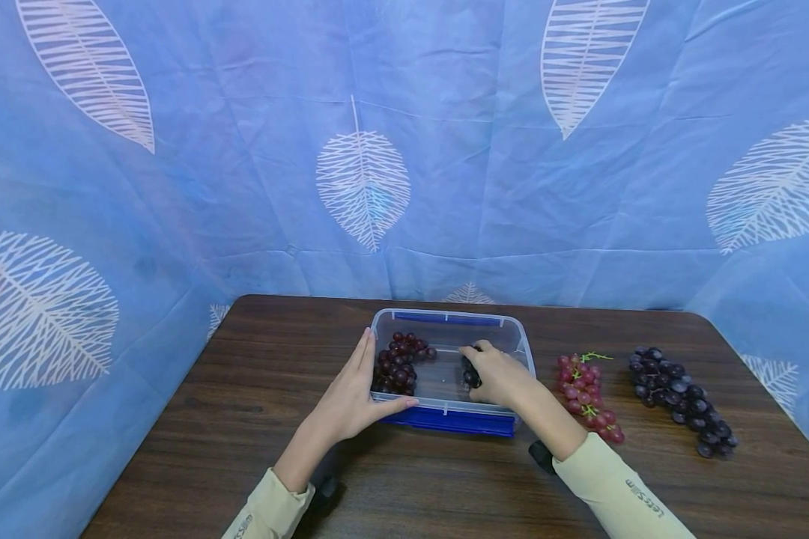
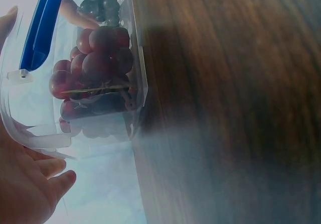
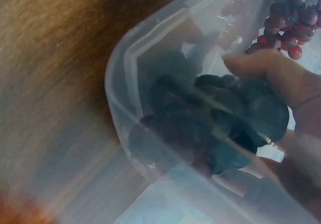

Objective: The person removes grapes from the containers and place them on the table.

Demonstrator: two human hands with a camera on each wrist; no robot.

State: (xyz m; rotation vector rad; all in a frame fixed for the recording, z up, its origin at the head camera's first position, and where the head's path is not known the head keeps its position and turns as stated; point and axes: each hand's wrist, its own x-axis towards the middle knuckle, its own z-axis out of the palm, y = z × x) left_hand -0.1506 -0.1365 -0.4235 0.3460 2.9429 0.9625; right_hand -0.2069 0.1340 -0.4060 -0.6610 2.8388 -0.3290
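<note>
A clear plastic food container [image 1: 438, 410] with blue side clips sits on the table. In its left end lies a bunch of dark red grapes [image 1: 396, 367], also seen through the wall in the left wrist view. My left hand [image 1: 347, 397] rests against the container's left side with straight fingers, its thumb along the front rim. Inside the right end, my right hand [image 1: 502, 378] grips a bunch of black grapes [image 1: 470, 372]; the hand covers most of it in the head view. Through the clear wall, the right wrist view shows these black grapes [image 3: 225, 118] between thumb and fingers.
Right of the container, a bunch of light red grapes [image 1: 585, 389] with a green stem lies on the brown wooden table [image 1: 243, 374]. Farther right is another bunch of black grapes [image 1: 681, 397]. A blue leaf-patterned cloth [image 1: 445, 187] hangs behind the table.
</note>
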